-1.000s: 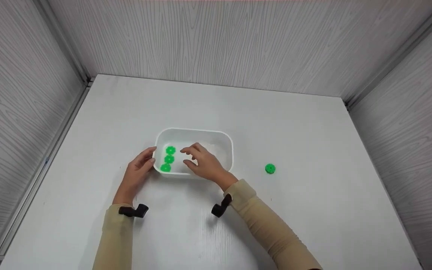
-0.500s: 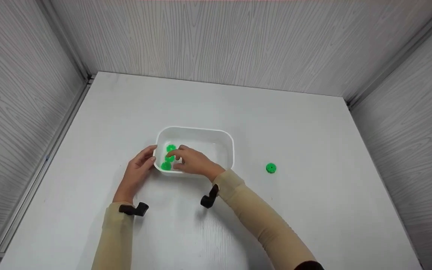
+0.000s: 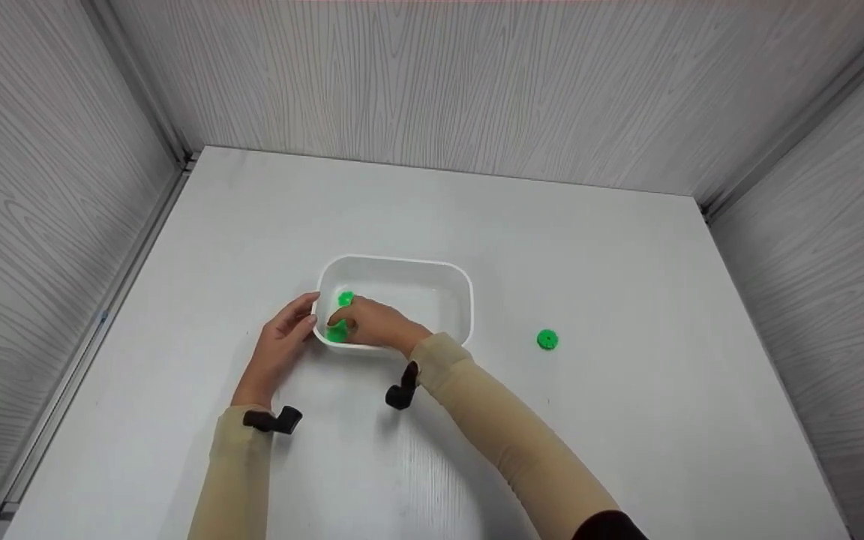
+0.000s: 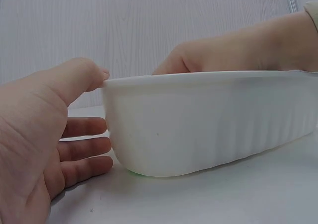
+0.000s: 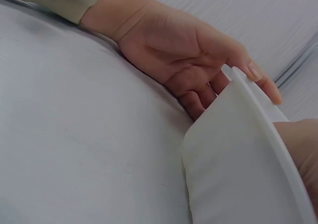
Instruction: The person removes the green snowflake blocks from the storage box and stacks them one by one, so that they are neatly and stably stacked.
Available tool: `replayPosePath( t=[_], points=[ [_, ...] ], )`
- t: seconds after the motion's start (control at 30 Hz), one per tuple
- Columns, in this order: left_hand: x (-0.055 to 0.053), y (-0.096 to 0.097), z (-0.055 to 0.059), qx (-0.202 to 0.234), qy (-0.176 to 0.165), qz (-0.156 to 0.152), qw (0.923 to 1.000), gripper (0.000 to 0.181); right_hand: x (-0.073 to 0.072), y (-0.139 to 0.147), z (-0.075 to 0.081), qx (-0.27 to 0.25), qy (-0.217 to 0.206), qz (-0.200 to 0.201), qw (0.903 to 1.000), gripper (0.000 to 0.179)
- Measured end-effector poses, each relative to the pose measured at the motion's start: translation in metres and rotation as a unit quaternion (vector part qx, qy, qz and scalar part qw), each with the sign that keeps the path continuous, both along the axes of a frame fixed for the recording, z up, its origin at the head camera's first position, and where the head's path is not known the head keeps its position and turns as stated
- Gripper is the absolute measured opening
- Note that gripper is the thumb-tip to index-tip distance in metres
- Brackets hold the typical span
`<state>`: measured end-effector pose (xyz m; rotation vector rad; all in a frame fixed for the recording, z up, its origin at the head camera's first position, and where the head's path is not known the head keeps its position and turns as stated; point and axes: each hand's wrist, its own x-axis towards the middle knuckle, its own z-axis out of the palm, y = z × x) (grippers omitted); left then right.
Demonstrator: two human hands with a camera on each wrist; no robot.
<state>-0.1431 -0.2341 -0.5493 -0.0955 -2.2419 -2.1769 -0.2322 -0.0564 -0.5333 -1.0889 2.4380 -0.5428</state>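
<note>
Inside a white plastic bin [image 3: 432, 300], my right hand [image 3: 381, 324] reaches down at the left end, fingers bent over small green flower-shaped pieces. One green piece [image 3: 346, 298] shows beyond the knuckles and another green piece [image 3: 337, 333] below the index finger; the hand covers what lies between. I cannot tell whether its fingertips pinch a piece. My left hand [image 3: 286, 341] steadies the bin from the left. In the left wrist view, the left thumb [image 4: 82, 77] touches the rim corner, with relaxed fingers beside the outer end wall. The bin wall hides the right fingertips in both wrist views.
A round green notched disc [image 3: 547, 339] lies on the white table [image 3: 612, 420] to the right of the bin. Grey wood-grain panels [image 3: 432, 82] enclose the table at the back and both sides.
My right hand has moved left and down inside the bin, onto the green pieces, with its fingers drawing closer together. The left hand keeps its place at the bin's end.
</note>
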Motion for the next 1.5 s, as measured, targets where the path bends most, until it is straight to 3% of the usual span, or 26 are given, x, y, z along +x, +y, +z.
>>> replayPosePath(
  t=[0.33, 0.57, 0.63, 0.9, 1.2, 1.5],
  points=[
    [-0.002, 0.003, 0.000, -0.007, -0.008, 0.004, 0.9999, 0.043, 0.002, 0.001, -0.001, 0.010, 0.036, 0.007, 0.9993, 0.029],
    [-0.012, 0.000, -0.029, -0.003, 0.007, 0.015, 0.9999, 0.049, 0.001, 0.004, -0.001, 0.012, 0.033, 0.002, 0.9994, 0.030],
    [-0.013, 0.000, -0.030, -0.002, 0.007, 0.016, 0.9999, 0.050, 0.000, 0.005, -0.001, 0.011, 0.026, -0.008, 0.9996, 0.031],
    [-0.013, 0.000, -0.028, 0.007, 0.017, 0.009, 0.9998, 0.046, -0.001, 0.010, 0.010, -0.003, 0.017, -0.041, 0.9990, 0.034],
    [-0.012, -0.001, -0.025, 0.006, -0.006, 0.014, 0.9999, 0.046, 0.001, 0.026, 0.010, -0.043, 0.010, -0.097, 0.9943, 0.034],
    [-0.001, 0.000, -0.005, 0.012, -0.011, 0.008, 0.9998, 0.042, 0.004, 0.045, 0.012, -0.064, 0.021, -0.101, 0.9925, 0.034]
  ],
)
